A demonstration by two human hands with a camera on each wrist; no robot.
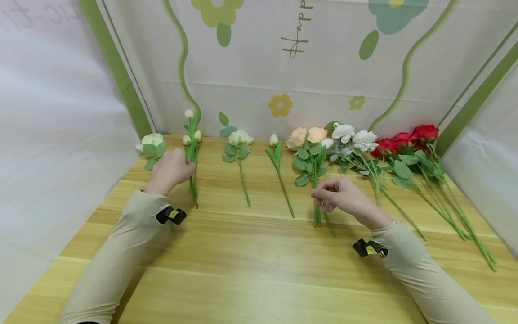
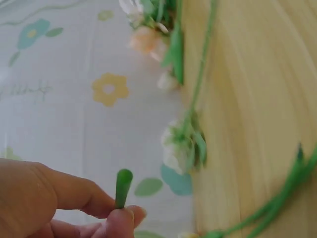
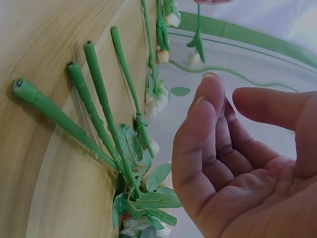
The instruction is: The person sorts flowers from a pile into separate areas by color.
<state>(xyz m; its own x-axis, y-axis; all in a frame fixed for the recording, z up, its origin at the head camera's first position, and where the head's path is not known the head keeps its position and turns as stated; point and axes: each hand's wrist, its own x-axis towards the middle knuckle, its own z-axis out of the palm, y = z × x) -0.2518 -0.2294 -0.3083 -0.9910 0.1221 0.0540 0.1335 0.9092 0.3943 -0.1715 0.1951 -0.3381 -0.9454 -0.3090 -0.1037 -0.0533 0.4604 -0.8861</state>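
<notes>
My left hand pinches the green stem of a white tulip between thumb and fingers. In the right wrist view that tulip hangs from the hand, blossom away from the fingers. Just beside it, more pale tulips lie with their stems together on the table. My right hand hovers over the stems of the peach roses. Nothing is between its fingers; thumb and loosely bent fingertips stand apart in the right wrist view. Four-stem detail aside, several green stems spread out near this hand.
On the wooden table lie a white-green flower at far left, another white flower, a single white tulip, white flowers and red roses. A printed cloth stands behind them.
</notes>
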